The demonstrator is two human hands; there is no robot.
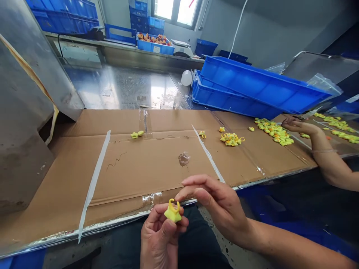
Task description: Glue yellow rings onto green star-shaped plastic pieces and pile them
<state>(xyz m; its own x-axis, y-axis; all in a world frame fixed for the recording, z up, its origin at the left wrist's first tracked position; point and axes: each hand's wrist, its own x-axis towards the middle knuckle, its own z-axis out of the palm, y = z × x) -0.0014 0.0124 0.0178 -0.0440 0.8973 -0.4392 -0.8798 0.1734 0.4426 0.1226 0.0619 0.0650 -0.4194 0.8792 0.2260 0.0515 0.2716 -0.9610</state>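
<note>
My left hand (162, 235) pinches a yellow star-shaped toy ring (173, 215) between thumb and fingers, just off the front edge of the table. Its band is a gapped loop that points up. My right hand (215, 205) is beside it on the right, fingers stretched out and thumb apart, with the fingertips close to the loop. Whether they touch it I cannot tell. On the cardboard beyond stands a small clear cup (184, 158). Two similar yellow pieces (137, 134) lie further left, and a pile of yellow rings (231, 139) is to the right.
Cardboard (146, 168) with white tape strips covers the table. A metal housing (25, 112) stands at left. Blue crates (252, 89) are stacked behind at right. A co-worker's hand (300, 126) is by many yellow pieces (273, 130) at far right. A blue bin (155, 46) stands at the back.
</note>
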